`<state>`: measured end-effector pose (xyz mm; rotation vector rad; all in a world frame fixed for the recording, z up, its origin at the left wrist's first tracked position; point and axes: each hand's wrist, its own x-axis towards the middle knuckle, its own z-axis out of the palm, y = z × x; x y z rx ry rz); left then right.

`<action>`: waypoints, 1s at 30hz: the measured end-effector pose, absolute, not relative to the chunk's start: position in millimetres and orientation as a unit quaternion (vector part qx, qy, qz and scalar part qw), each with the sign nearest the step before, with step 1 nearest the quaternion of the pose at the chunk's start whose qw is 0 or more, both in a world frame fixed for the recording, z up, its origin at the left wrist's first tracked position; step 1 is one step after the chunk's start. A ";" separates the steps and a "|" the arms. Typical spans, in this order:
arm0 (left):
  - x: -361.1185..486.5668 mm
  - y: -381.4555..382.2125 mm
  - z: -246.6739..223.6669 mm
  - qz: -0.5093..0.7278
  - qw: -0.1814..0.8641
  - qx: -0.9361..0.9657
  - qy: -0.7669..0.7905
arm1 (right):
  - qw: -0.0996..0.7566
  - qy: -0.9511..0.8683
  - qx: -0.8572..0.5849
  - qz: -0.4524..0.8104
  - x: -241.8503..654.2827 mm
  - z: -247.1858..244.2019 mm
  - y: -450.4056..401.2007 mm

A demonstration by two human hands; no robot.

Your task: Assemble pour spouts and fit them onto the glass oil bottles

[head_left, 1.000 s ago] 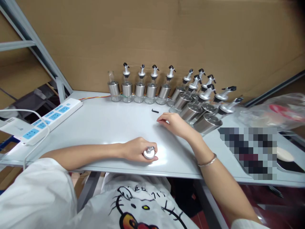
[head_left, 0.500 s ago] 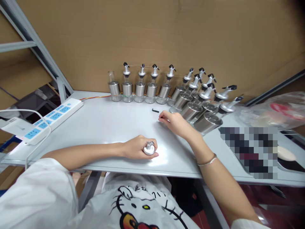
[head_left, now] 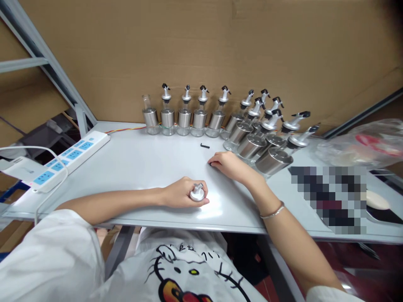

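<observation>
Near the front edge of the table, my left hand (head_left: pixel 184 193) is wrapped round a silver pour spout (head_left: pixel 197 192), whose round cap and short nozzle show above the fingers. My right hand (head_left: pixel 226 164) is further back and to the right, its fingertips pinched on a small black piece (head_left: pixel 211 163) at the tabletop, mostly hidden by the fingers. A thin black lever piece (head_left: pixel 205 146) lies on the table just behind that hand. At the left end of the bottle row, a glass bottle with a steel sleeve (head_left: pixel 150 115) has no spout on it.
Several spouted bottles (head_left: pixel 199 119) stand along the cardboard wall and curve forward on the right. A white power strip (head_left: pixel 74 155) with a cable lies at the left of the table (head_left: pixel 141 159). A plastic bag (head_left: pixel 365 144) and a blurred patch are at the right.
My right hand has moved slightly towards me and to the left, its fingertips lower at the tabletop. My left hand still holds the spout, which is tilted slightly differently.
</observation>
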<state>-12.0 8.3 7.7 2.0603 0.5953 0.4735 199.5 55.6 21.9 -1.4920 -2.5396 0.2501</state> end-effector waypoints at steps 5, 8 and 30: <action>-12.6 9.0 8.0 0.190 0.468 0.827 0.246 | 0.079 -0.864 -0.492 0.068 204.1 16.6 59.1; -12.8 9.6 7.0 0.188 0.476 0.823 0.246 | 0.069 -0.863 -0.495 0.081 206.9 17.4 59.8; -11.5 22.6 -0.7 0.233 0.565 0.737 0.289 | 0.211 -0.837 -0.400 0.308 168.5 53.2 17.0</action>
